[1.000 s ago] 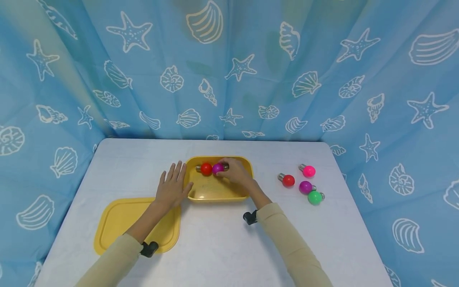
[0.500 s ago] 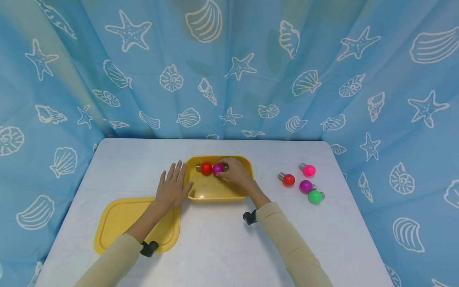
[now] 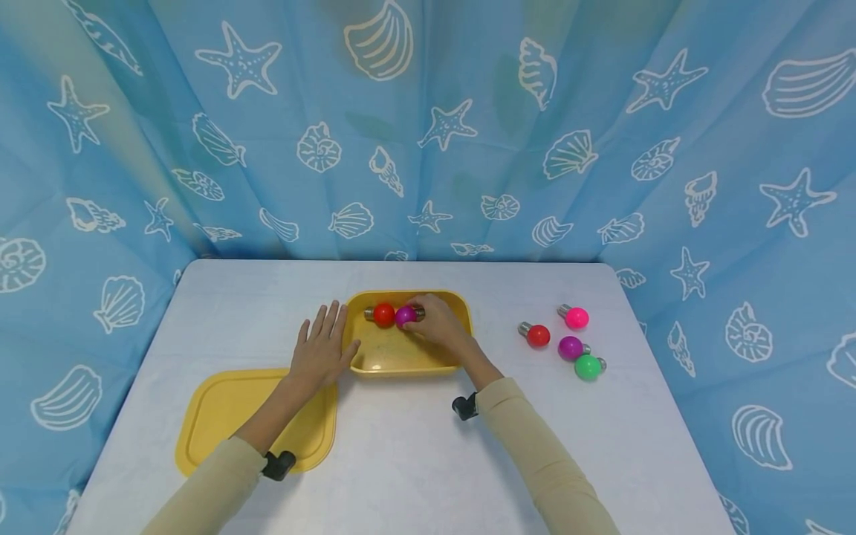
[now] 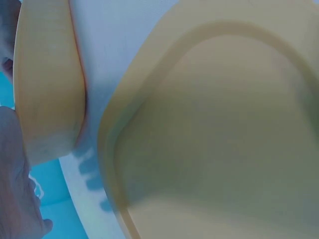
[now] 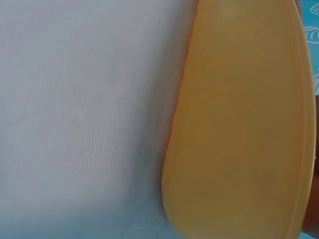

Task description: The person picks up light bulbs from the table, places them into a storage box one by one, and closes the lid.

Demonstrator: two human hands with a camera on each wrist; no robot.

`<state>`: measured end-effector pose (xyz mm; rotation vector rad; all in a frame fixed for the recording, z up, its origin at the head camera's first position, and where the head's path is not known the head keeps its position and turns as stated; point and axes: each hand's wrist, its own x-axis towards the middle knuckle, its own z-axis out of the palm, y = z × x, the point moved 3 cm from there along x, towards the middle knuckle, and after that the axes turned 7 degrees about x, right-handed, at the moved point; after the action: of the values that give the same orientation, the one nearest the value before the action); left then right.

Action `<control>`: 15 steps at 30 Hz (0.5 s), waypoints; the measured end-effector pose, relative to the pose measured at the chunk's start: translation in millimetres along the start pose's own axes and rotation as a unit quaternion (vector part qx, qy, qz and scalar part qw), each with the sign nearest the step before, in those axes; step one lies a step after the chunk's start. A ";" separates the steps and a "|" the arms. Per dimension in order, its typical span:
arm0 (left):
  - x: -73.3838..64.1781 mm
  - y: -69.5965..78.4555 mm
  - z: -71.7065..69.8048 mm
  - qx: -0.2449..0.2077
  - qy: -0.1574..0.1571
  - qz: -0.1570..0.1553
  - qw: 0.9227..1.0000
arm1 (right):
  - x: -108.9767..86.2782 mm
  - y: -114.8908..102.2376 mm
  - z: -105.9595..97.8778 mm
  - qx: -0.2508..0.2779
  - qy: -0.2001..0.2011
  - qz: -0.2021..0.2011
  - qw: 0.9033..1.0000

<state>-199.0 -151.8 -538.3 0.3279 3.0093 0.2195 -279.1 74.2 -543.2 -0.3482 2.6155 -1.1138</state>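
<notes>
In the head view, a yellow plastic tub (image 3: 394,358) stands at the middle of the table. My right hand (image 3: 438,323) reaches over its right side and grips a purple light bulb (image 3: 405,317) inside, fingers near the metal base. Beside that bulb lies a red light bulb (image 3: 383,315), its base pointing left. Fingers spread, my left hand (image 3: 319,353) is held flat at the tub's left wall. The left wrist view has this hand next to the tub's outer wall (image 4: 50,89). From the right wrist, the tub's front wall (image 5: 239,124) hides most of the right hand.
A yellow lid (image 3: 221,416) lies at front left, partly under the left forearm. To the right are loose bulbs: red (image 3: 538,336), pink (image 3: 576,319), purple (image 3: 571,348) and green (image 3: 588,367). A blue shell-patterned curtain (image 3: 468,178) hangs behind the white table (image 3: 401,461).
</notes>
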 end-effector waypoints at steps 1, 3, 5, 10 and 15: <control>-0.2 -0.1 0.3 0.000 0.000 0.000 1.000 | 0.1 -0.1 0.2 -0.001 0.000 0.000 1.000; -0.1 -0.7 1.3 0.001 -0.001 0.000 1.000 | 0.5 0.0 0.6 -0.004 0.000 0.000 1.000; 0.1 -1.0 2.1 0.002 -0.002 -0.002 1.000 | 0.7 0.1 0.6 -0.007 0.000 -0.002 1.000; 0.7 -1.2 3.5 0.007 -0.005 -0.005 1.000 | -0.2 -0.6 0.4 -0.006 -0.001 -0.004 1.000; 1.1 -1.5 4.7 0.014 -0.005 -0.006 1.000 | -1.4 -2.5 -0.1 0.000 0.000 0.001 1.000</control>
<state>-199.8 -152.3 -543.3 0.3128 3.0059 0.1741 -277.5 73.0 -541.1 -0.3449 2.6166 -1.1123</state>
